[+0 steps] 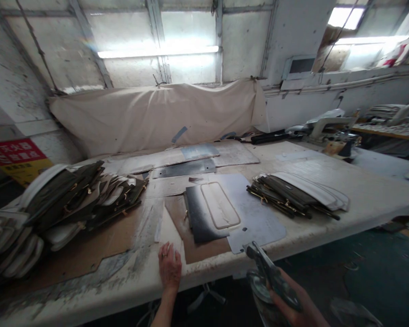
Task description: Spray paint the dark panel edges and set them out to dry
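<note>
My left hand (170, 268) rests palm down at the table's front edge, fingers loosely stretched over the lower end of a narrow white piece (170, 222). A ring shows on one finger. In my right hand (289, 295) is a spray gun (271, 270) with a metal cup (259, 288) below it, held just off the table's front edge. Its nozzle faces a pale grey template sheet (259, 218). A dark panel (196, 218) lies partly under that sheet, and a pale rounded rectangle with a raised border (221, 204) shows over it.
Dark zippered pieces with white panels lie in a heap (112, 190) on the left and a fanned stack (293, 195) on the right. Brown board (122, 236) covers part of the table (344, 177). Sewing machines (330, 127) stand at the far right; cloth (157, 113) hangs behind.
</note>
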`<state>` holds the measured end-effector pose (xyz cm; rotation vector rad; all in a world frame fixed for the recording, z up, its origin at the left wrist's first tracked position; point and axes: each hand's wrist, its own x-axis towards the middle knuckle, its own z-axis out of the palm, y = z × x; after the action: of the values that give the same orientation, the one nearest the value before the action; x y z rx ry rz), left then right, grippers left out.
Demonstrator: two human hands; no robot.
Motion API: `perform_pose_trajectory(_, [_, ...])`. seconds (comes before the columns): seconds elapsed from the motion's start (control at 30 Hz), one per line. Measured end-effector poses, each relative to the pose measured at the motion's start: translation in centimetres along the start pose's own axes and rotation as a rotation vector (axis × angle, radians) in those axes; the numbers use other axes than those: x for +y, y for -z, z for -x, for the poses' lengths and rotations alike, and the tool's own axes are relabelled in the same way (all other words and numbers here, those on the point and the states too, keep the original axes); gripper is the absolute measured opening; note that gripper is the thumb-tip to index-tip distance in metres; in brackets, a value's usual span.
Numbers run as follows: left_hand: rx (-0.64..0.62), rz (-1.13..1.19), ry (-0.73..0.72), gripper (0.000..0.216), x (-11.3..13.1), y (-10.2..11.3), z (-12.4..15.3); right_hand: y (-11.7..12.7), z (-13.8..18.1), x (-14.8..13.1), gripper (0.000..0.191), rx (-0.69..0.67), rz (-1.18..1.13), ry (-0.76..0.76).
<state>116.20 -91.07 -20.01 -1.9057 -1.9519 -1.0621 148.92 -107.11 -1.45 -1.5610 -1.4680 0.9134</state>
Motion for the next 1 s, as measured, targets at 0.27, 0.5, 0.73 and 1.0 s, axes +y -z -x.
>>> perform_pose_trajectory(0.27, [0.043,0.026,-0.013,0.032,0.2,0.1,0.0,-1.5,-0.4,0.0,0.028,-0.033,-0.031,0.048])
perform_pose_trajectory(0.5, [0.057,-0.06,-0.067,0.032,0.0,-0.3,0.0,0.2,-0.6,0.2,0.024,-0.021,0.013,0.046])
perform_pose_trajectory(0.73, [0.041,-0.113,-0.084,0.035,1.0,-0.2,-0.5,3.0,-1.2,1.9,0.027,-0.041,0.011,-0.053])
perform_pose_trajectory(1.0, [0.037,-0.135,-0.111,0.035,1.1,-0.8,-0.9,5.7,-3.6,2.3,0.027,-0.044,-0.001,-0.083])
